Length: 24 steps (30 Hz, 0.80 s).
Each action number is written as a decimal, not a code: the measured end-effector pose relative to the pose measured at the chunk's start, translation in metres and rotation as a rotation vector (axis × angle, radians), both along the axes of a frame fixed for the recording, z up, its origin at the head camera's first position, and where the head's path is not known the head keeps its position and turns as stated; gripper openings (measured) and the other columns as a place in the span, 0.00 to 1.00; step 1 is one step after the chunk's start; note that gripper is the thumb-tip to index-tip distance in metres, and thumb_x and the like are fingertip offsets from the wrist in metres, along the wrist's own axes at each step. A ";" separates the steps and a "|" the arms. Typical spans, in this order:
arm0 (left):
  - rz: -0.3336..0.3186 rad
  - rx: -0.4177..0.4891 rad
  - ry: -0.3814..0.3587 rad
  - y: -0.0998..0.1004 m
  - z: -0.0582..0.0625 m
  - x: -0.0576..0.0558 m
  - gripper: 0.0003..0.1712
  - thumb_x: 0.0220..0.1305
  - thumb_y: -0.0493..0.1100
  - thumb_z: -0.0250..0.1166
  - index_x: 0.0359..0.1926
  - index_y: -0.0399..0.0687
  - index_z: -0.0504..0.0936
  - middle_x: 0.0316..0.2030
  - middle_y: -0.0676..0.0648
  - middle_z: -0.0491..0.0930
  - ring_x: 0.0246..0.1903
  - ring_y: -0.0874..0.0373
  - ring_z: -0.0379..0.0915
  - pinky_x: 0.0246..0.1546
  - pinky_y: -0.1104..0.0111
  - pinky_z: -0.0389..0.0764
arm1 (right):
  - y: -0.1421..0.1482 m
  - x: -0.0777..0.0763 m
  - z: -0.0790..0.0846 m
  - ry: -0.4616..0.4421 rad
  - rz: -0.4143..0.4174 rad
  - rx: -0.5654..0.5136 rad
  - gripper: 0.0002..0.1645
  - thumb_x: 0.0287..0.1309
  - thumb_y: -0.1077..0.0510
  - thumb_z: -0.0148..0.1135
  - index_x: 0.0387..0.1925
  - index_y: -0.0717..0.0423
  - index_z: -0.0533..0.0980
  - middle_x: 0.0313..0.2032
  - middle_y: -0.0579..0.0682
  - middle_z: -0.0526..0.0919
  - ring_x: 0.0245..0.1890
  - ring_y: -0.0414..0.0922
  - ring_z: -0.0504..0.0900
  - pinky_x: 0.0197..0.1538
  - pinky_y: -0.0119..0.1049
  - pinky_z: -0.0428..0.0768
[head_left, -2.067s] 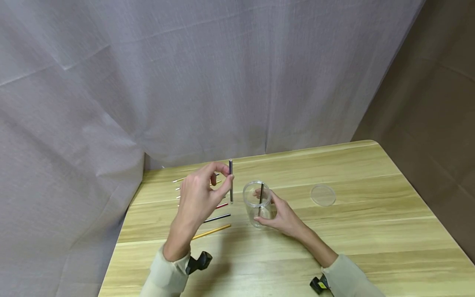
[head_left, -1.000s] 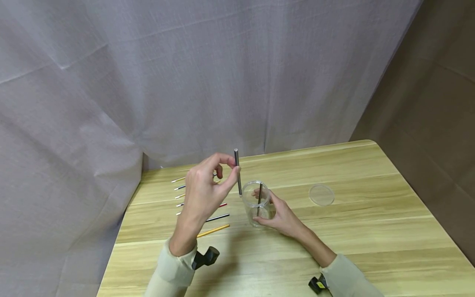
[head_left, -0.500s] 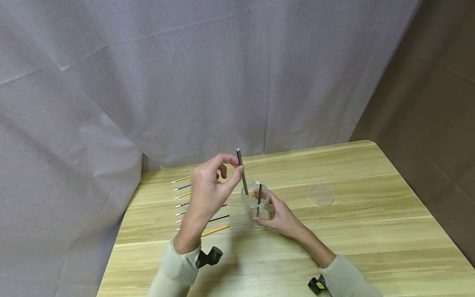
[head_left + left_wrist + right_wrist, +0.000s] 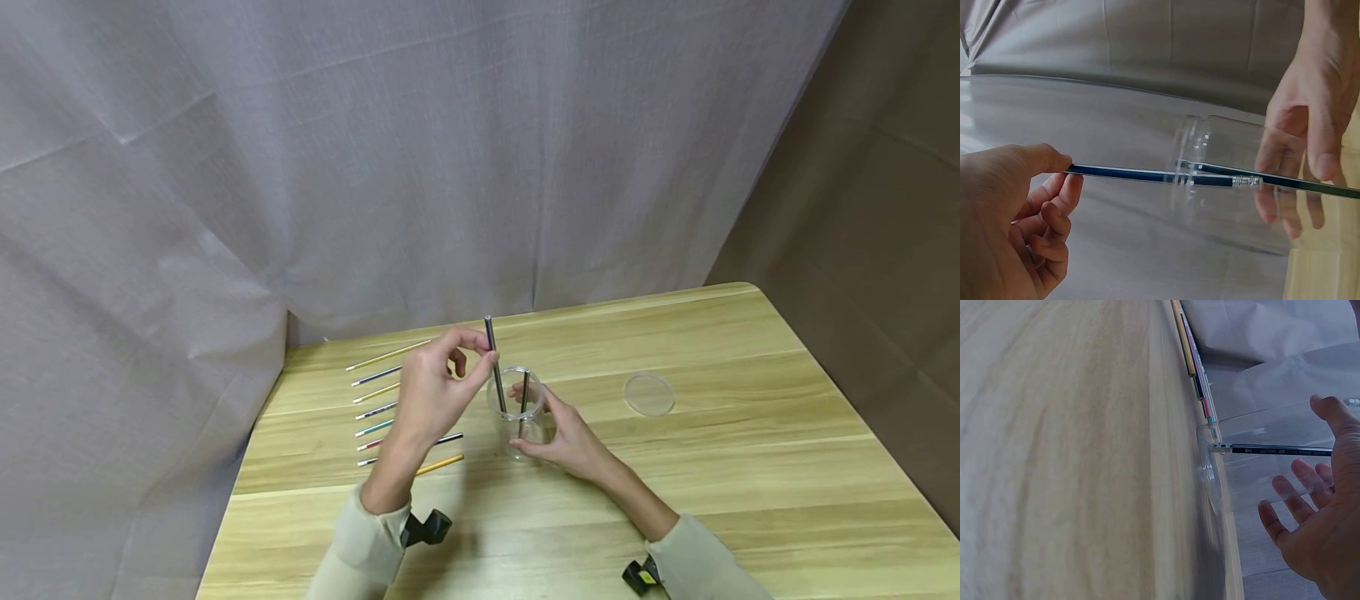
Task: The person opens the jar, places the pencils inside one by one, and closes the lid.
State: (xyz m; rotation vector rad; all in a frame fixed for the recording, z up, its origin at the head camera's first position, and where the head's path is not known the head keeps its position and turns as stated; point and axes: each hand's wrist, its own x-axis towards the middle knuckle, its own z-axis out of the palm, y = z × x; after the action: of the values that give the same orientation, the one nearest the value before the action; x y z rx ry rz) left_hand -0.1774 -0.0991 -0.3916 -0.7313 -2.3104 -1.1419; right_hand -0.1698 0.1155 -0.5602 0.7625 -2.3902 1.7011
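Observation:
My left hand (image 4: 435,390) pinches a dark blue pencil (image 4: 1129,173) near its upper end, between thumb and index finger. The pencil's eraser end points down, past the rim and inside a clear jar (image 4: 513,433). Around the jar's side curl the fingers and thumb of my right hand (image 4: 572,435), holding it upright on the table. Another dark pencil (image 4: 1279,450) leans inside the jar, eraser end at the bottom. In the left wrist view the two pencils overlap near the jar's mouth.
Left of the jar, several pencils lie in a row on the wooden table (image 4: 750,467), among them a yellow pencil (image 4: 388,355) and an orange pencil (image 4: 441,464). My left forearm covers part of the row. A clear round lid (image 4: 649,393) lies to the right. A grey curtain (image 4: 420,183) hangs behind.
My left hand has moved right, rising and then lowering, bringing the pencil from beside the jar into its mouth. The right hand and jar have stayed nearly still.

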 end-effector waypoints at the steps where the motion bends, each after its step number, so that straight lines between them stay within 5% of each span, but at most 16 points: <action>1: -0.002 -0.001 -0.007 0.000 -0.002 0.000 0.05 0.65 0.41 0.76 0.40 0.49 0.89 0.32 0.56 0.87 0.23 0.63 0.72 0.20 0.73 0.66 | 0.000 0.000 0.000 -0.003 0.000 0.000 0.47 0.54 0.55 0.84 0.72 0.54 0.69 0.64 0.54 0.82 0.65 0.55 0.79 0.61 0.56 0.77; 14: -0.004 -0.020 -0.104 0.001 -0.015 0.000 0.04 0.66 0.43 0.76 0.40 0.51 0.88 0.33 0.58 0.87 0.21 0.66 0.70 0.20 0.71 0.66 | 0.000 0.001 -0.001 -0.028 -0.003 -0.003 0.48 0.55 0.56 0.84 0.73 0.55 0.69 0.64 0.57 0.82 0.65 0.56 0.79 0.63 0.54 0.76; 24: 0.069 -0.073 -0.136 -0.001 -0.026 -0.006 0.04 0.67 0.45 0.74 0.42 0.53 0.89 0.31 0.61 0.86 0.19 0.66 0.67 0.20 0.70 0.66 | 0.000 0.005 0.001 -0.043 -0.028 0.022 0.56 0.54 0.55 0.83 0.78 0.55 0.63 0.63 0.56 0.81 0.62 0.55 0.80 0.63 0.61 0.78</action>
State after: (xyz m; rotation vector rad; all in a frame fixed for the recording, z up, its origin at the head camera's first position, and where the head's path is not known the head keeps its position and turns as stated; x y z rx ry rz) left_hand -0.1831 -0.0999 -0.4178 -0.6121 -2.4813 -1.1136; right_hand -0.1649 0.1159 -0.5596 0.6996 -2.4401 1.6996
